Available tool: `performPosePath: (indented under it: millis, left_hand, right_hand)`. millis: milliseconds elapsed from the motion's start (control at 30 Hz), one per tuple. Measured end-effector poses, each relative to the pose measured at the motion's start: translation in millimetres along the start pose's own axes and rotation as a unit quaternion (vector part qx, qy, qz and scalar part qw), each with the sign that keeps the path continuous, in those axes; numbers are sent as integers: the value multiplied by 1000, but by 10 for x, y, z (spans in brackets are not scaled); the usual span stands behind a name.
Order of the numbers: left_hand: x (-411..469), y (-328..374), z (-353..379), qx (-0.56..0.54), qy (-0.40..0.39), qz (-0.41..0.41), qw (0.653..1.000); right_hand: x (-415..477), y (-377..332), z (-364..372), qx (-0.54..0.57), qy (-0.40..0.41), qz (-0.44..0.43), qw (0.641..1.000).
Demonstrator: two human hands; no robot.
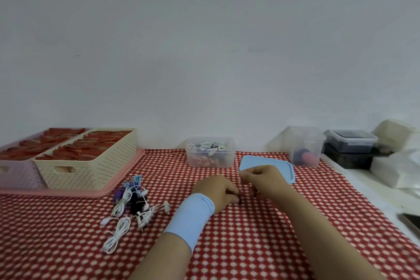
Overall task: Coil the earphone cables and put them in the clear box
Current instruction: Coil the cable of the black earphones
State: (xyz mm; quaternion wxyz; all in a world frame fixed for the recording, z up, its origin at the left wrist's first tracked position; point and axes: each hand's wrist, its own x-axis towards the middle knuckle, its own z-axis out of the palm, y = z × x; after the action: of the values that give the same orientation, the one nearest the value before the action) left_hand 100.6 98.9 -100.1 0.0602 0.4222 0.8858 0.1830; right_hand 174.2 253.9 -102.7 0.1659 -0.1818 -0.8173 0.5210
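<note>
No brand, label or writing can be read anywhere in the view. The table [250, 245] wears a cloth of red and cream checks. On it, left of the hands, lies a loose pile of earphones [133, 204]: thin white cables, some purple and black ones tangled among them, with one folded white hank stretching toward the near edge, its long axis running from the pile down and a little left. The clear box [210, 152] stands open at the far side of the cloth, a soft-cornered rectangle of cloudy plastic with its long side across the view; coiled white, dark and orange cables already lie inside. Its pale blue lid [281, 169] lies flat just to the right, partly behind the right hand [263, 180]. The left hand [219, 190], with a light blue wristband [193, 218] on the forearm, rests on the cloth, and the two hands meet over a small dark thing [238, 199] between them. The fingers of both are curled inward, but whether they grip it, or what it is, I cannot tell. At far left a cream perforated basket [91, 170] and a lilac one beside it hold red items, both on a pink tray [122, 175]. At right stand another clear tub [305, 145] and stacked dark containers [350, 145].
</note>
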Motion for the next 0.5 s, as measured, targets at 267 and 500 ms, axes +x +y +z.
performPosePath:
  millis: [267, 500]
  left_hand:
    - [-72, -86, 16, -267, 159, -13, 950]
    - [-201, -75, 57, -395, 157, -19, 905]
  right_hand:
    - [-114, 56, -34, 161, -63, 25, 985]
    - [-86, 43, 30, 232, -119, 42, 965]
